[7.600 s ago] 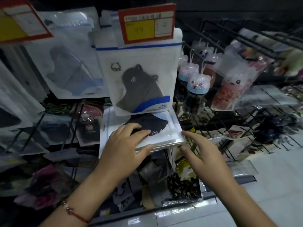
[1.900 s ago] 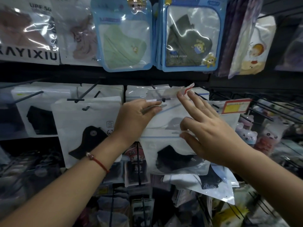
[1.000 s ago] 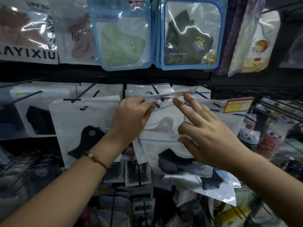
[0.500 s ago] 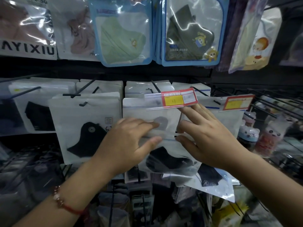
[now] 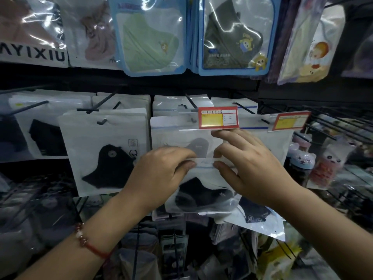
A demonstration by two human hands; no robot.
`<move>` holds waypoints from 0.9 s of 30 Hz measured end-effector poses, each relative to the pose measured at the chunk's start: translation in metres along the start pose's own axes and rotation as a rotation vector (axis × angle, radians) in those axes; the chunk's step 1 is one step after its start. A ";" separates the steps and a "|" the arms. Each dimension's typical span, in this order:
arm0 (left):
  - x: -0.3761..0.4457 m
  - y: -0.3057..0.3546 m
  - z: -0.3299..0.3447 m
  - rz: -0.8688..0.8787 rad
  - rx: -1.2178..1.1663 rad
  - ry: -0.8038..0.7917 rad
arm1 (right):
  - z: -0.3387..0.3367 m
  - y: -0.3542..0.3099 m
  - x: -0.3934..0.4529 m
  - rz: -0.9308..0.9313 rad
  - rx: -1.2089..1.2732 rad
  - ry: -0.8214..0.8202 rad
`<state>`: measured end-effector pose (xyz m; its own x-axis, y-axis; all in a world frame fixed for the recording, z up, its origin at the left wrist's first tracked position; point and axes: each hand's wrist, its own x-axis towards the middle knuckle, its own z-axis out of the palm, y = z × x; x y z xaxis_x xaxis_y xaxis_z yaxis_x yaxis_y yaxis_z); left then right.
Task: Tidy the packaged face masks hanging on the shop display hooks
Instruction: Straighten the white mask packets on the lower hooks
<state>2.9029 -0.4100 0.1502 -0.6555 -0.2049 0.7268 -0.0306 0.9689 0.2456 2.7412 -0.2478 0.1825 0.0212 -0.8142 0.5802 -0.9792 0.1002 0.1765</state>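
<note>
— Two rows of packets hang on the display wall [image 5: 181,85], yes? What is biggest there?

— Above, the blue-edged packets: one with a green mask [image 5: 150,37], one with a dark mask [image 5: 232,35]. Below them, white packets on black hooks; the white packet with a black mask [image 5: 105,152] hangs at the left of the hands.

— And the packet in the hands?

— A clear mask packet [image 5: 201,195] with a black mask inside. It is in front of the middle hanging stack, under the red and yellow price tag [image 5: 218,118].

— How are the hands?

— The left hand [image 5: 159,178] pinches the packet's top strip with thumb and curled fingers. The right hand [image 5: 250,168] holds the same strip from the right side; its upper fingers are straighter, reaching just below the tag.

— Anything small?

— A red bead bracelet [image 5: 86,241] on the left wrist.
</note>
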 end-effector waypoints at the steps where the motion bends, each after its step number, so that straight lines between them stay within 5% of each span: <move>1: 0.000 0.000 -0.001 -0.002 -0.003 0.017 | 0.000 0.000 0.000 0.010 0.001 0.013; 13: 0.014 -0.011 -0.005 -0.012 -0.032 0.169 | -0.007 -0.002 0.001 0.091 0.007 0.125; 27: 0.028 -0.039 0.005 -0.018 0.154 0.146 | -0.001 -0.003 0.014 0.025 0.000 -0.011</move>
<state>2.8826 -0.4530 0.1578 -0.5381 -0.2296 0.8110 -0.1636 0.9723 0.1667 2.7446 -0.2588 0.1911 -0.0056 -0.8175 0.5759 -0.9794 0.1206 0.1617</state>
